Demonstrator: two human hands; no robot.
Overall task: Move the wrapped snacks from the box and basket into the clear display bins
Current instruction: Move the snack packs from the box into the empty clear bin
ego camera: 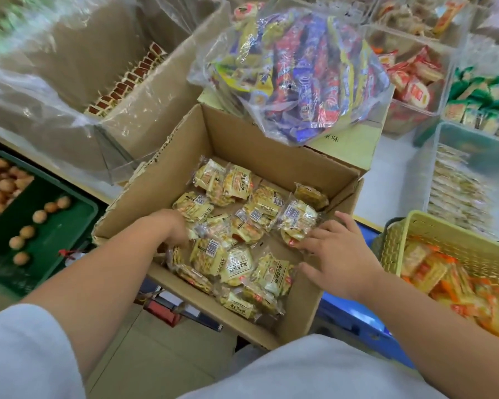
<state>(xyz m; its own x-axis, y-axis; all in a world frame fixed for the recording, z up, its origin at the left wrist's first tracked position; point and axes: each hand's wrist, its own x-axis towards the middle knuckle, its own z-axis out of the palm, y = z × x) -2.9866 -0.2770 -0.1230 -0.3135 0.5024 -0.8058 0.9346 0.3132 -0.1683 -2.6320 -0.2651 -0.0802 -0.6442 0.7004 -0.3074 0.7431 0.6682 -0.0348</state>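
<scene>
Both bare forearms reach forward and down, left hand (175,228) curled, right hand (336,254) spread flat.

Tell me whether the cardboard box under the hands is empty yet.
Not empty. The open cardboard box has yellow wrapped snacks scattered over its floor, with bare cardboard showing between some.

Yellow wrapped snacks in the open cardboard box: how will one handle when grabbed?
Probably light: each yellow wrapped snack is a small single-serve pack. The glossy film looks slick and crinkly, so it may slide in a pinch. The round cake inside seems crumbly; squeeze gently. Flat packs lying loose in the cardboard box should not roll. The right hand touches one.
</scene>
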